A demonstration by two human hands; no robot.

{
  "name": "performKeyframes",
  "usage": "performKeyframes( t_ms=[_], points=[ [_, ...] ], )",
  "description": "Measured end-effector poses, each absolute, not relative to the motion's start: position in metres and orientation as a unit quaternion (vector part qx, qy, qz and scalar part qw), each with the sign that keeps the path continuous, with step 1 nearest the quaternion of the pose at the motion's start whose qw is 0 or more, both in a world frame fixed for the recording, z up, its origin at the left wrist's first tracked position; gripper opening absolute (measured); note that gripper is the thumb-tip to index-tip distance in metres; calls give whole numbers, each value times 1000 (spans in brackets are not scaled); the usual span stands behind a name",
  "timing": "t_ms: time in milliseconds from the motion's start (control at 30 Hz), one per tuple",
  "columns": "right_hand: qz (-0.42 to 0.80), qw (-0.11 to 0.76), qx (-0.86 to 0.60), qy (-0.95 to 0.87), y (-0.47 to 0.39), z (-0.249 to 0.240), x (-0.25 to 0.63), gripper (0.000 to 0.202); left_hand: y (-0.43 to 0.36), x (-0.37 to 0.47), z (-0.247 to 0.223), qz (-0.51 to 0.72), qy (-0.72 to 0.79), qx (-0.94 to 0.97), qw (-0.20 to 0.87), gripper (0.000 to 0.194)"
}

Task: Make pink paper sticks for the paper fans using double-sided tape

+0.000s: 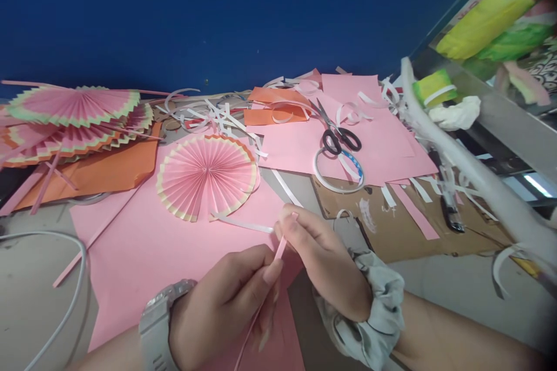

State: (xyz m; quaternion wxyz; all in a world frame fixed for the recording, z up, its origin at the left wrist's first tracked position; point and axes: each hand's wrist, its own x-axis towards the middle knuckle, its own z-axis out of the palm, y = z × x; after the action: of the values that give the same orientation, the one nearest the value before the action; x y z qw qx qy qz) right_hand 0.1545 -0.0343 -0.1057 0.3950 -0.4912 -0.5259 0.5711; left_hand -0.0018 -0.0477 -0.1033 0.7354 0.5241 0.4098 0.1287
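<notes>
My left hand [230, 295], with a watch on its wrist, pinches a narrow pink paper strip [281, 248] near the bottom centre. Close by on the right, my right hand [315, 249] grips the upper end of the same strip. A white strip [246, 224] runs from my right fingers to the lower edge of a round pleated pink paper fan [206, 177] with a pale yellow border. That fan lies flat on large pink paper sheets [130, 243], beyond both hands.
Black-handled scissors [333, 127] and a tape roll [319, 177] lie on pink sheets beyond my right hand. More pleated fans [78, 107] are stacked at the left. A cutter [452, 214] rests on cardboard [391, 237]; a white cable [80, 278] curves at the left.
</notes>
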Motion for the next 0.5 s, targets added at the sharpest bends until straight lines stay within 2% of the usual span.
performKeyframes(
  t_ms=[233,500],
  points=[
    [580,361,-476,-554,-37,-106,149,35,-49,3,-106,221,406,529,712,33],
    [541,387,-486,-567,-37,-106,150,37,-45,2,-108,202,405,567,688,36]
  ],
)
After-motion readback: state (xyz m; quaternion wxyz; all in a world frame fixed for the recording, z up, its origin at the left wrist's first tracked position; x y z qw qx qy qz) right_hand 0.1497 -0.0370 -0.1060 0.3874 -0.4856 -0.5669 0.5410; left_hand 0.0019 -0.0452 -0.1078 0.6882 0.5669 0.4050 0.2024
